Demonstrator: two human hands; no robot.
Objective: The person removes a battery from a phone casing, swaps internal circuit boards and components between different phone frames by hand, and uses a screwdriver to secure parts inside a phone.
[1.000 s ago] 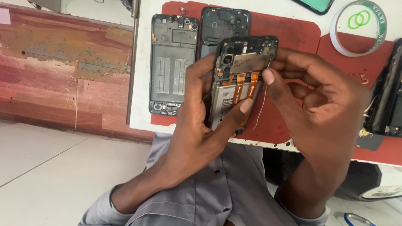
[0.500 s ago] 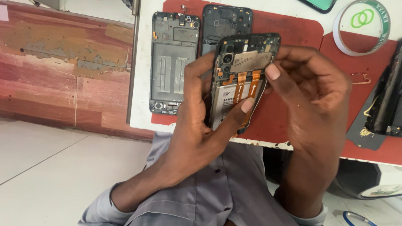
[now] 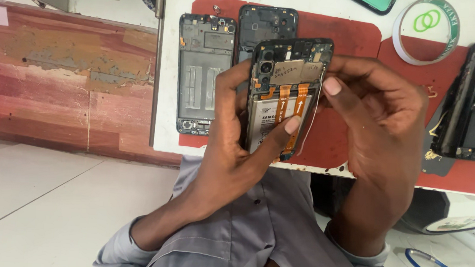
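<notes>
An opened black smartphone with orange flex cables (image 3: 285,95) is gripped upright in the left hand (image 3: 231,150), above the worktop's (image 3: 170,62) near edge. Its long axis is kept vertical. Its upper right edge is pinched by the right hand (image 3: 377,121), thumb nearest the cables.

The person wears a grey button-up shirt (image 3: 252,235) with long sleeves. The fabric is plain and slightly creased, with a stitched placket down the front and a small dark button on it. The left sleeve (image 3: 123,248) ends in a cuff pushed back from the wrist; the right sleeve (image 3: 362,256) ends in a paler cuff. Both hands, left hand (image 3: 231,150) and right hand (image 3: 383,121), are bare, with short pale nails and no rings.
</notes>
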